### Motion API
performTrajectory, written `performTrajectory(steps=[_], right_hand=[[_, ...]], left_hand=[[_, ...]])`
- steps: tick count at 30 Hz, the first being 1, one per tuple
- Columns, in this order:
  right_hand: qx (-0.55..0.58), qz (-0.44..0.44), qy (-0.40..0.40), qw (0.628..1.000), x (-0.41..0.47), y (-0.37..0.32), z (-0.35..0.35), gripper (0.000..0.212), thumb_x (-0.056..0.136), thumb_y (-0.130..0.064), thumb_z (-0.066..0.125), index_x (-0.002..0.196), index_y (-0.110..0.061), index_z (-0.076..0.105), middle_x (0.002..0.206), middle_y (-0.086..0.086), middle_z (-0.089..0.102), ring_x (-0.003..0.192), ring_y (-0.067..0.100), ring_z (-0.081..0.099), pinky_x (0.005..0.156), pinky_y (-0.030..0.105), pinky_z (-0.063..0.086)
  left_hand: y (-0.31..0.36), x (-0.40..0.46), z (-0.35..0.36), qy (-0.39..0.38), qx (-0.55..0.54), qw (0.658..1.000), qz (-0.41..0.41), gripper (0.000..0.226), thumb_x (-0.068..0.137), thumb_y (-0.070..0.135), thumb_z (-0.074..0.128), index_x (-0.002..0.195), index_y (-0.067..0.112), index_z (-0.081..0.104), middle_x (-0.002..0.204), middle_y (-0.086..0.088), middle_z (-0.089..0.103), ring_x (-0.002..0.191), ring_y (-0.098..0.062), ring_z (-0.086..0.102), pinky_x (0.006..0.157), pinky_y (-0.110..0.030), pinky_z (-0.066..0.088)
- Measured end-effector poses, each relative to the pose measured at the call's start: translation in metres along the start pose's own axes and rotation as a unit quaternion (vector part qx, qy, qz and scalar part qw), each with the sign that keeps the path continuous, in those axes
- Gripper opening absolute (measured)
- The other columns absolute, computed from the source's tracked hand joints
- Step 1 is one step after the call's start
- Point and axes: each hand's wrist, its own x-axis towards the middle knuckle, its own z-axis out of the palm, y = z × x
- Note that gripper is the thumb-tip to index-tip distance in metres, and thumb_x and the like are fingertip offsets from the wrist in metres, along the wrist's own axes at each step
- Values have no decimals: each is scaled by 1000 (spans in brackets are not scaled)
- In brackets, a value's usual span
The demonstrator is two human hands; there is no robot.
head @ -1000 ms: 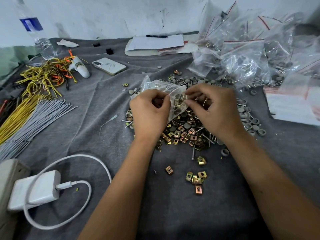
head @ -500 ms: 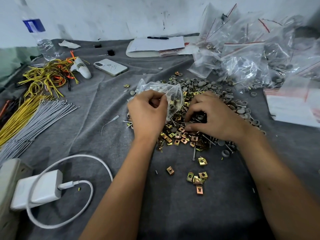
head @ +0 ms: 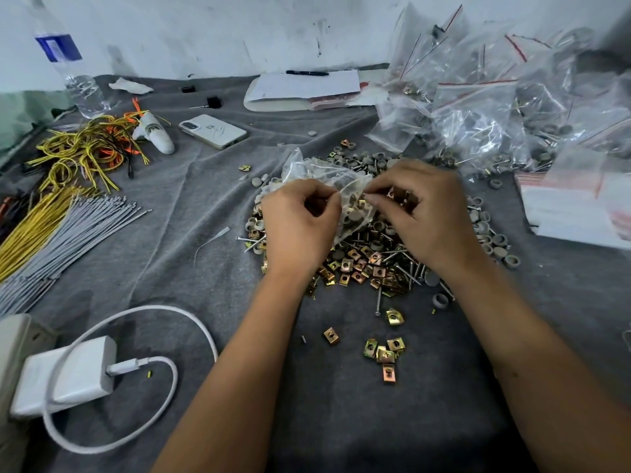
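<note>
Left hand (head: 300,223) pinches bag (head: 317,172) mouth open, just above parts pile (head: 362,268), so pieces drop in. Right hand (head: 423,209), right beside it, pinches clip (head: 360,201) at opening, prob. feeding it in.

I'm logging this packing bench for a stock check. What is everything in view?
hardware pile: one, brass clip nuts with grey caps and screws, centre
small clear bag: one, transparent, held above that pile
loose clip nuts: about six, brass, nearer than the pile
filled bags: many, clear, far right
phone: one, white, far centre-left
water bottle: one, clear with blue label, far left
wires: one tangle, yellow and orange, left
cable ties: one bundle, grey, left edge
charger: one, white, near left, cable attached
notepad: one, white, far centre, pen on it
cloth: one, grey, under everything
left hand: one, grips the bag
right hand: one, pinches the bag's edge
</note>
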Motion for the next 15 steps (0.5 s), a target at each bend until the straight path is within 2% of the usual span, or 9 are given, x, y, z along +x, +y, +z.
performTrajectory(steps=[4,6,7,9,10,13,15], right_hand=[[12,40,40,998,-1,1,-2,14,89,-13,77,103,-12,76,95,-7,71,88,3,65,81,7,47],[6,51,29,998,-1,1,-1,13,90,-15,77,102,-13,76,95,-9,69,89,6,65,83,12,49],[-7,53,17,998,-1,2,-2,13,90,-17,77,102,-14,76,95,-10,68,90,9,65,85,19,50],[-54,49,-41,996,-2,6,-1,15,89,-23,78,101,-16,76,96,-12,63,95,12,59,89,35,50],[-80,48,-83,992,-2,7,0,18,88,-29,77,102,-18,77,98,-12,61,99,14,54,91,38,47],[-121,62,-185,973,-5,7,6,37,86,-48,74,113,-23,75,107,-6,59,112,18,43,95,38,40],[-138,64,-208,966,-6,6,10,44,83,-53,75,117,-25,73,110,-4,58,115,19,40,95,37,40]], left_hand=[[0,0,0,13,-21,999,-25,20,90,10,76,76,24,75,58,17,64,51,2,55,50,-10,39],[0,1,-1,18,-27,999,-36,20,90,11,76,75,24,75,55,18,61,48,2,53,49,-9,37],[1,1,-2,26,-29,998,-41,19,90,11,76,75,24,75,55,16,61,48,2,52,49,-10,37],[2,2,-3,63,-39,996,-50,18,89,11,76,76,24,75,57,14,62,51,2,53,51,-13,40],[2,2,-4,88,-49,993,-57,19,88,11,75,76,25,75,60,13,64,52,1,54,53,-16,42],[0,6,-9,144,-60,985,-72,20,86,12,72,73,27,73,61,11,66,54,0,57,56,-20,46],[-2,7,-11,151,-56,984,-78,19,86,12,71,73,26,74,62,9,69,56,-3,60,58,-23,48]])
